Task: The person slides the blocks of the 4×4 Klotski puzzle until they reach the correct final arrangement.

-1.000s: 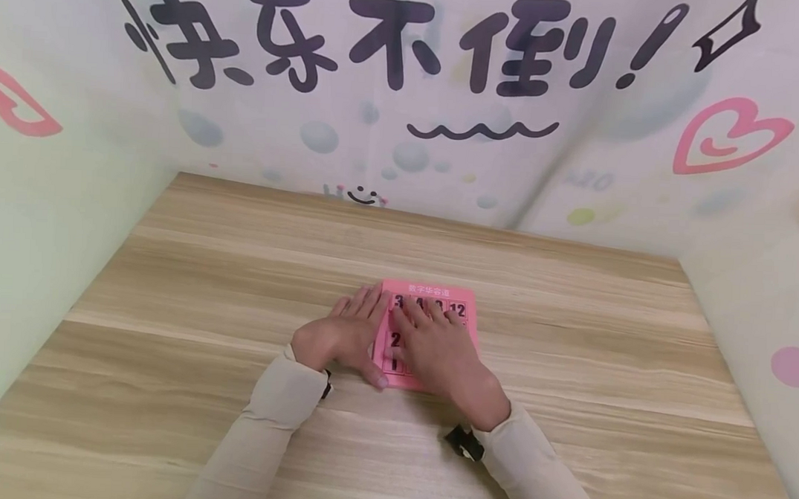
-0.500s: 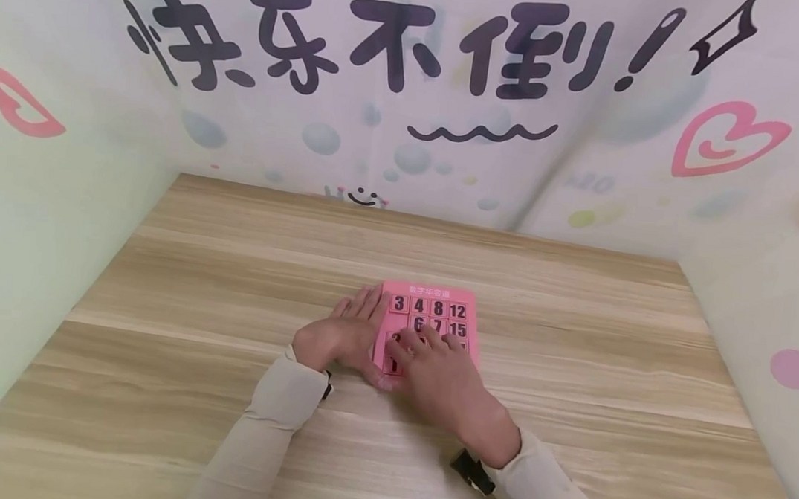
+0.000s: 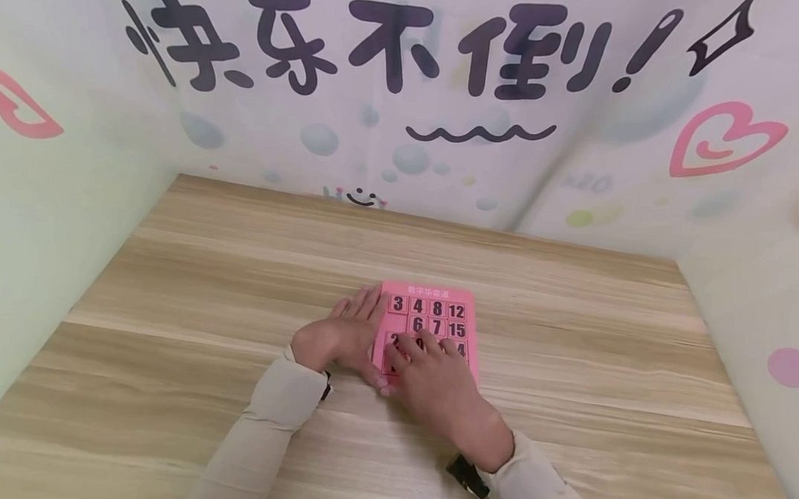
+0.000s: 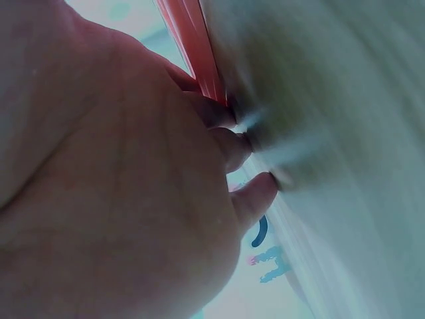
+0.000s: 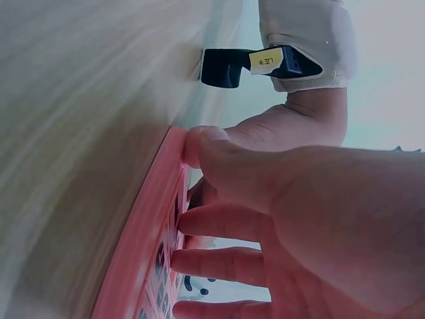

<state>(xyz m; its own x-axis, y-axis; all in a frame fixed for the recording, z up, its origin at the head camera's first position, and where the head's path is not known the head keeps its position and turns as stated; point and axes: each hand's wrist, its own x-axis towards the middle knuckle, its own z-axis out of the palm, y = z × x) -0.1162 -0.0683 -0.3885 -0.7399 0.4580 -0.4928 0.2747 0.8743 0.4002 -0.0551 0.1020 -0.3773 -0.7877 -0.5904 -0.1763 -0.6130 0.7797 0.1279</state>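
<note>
A pink sliding number puzzle (image 3: 464, 294) lies flat on the wooden table, with black numbers on its square tiles. Its top row reads 3, 4, 8, 12, and a gap shows at the left of the second row. My left hand (image 3: 343, 338) rests along the puzzle's left side, its fingers extended and the thumb at the near left corner. In the left wrist view, fingertips (image 4: 255, 193) touch the tabletop beside the pink edge. My right hand (image 3: 439, 385) lies over the lower rows, fingertips on the tiles, hiding several numbers. Its thumb (image 5: 202, 143) is by the near edge in the right wrist view.
Wood-grain tabletop (image 3: 603, 348) surrounds the puzzle. A white printed cloth (image 3: 351, 128) with black lettering stands behind it, and pale walls close both sides. Black wrist devices (image 3: 468, 476) sit at the sleeve cuffs.
My right hand has drawn back toward me from the upper rows to the lower ones, uncovering the top tiles and the gap. The left hand stays in place.
</note>
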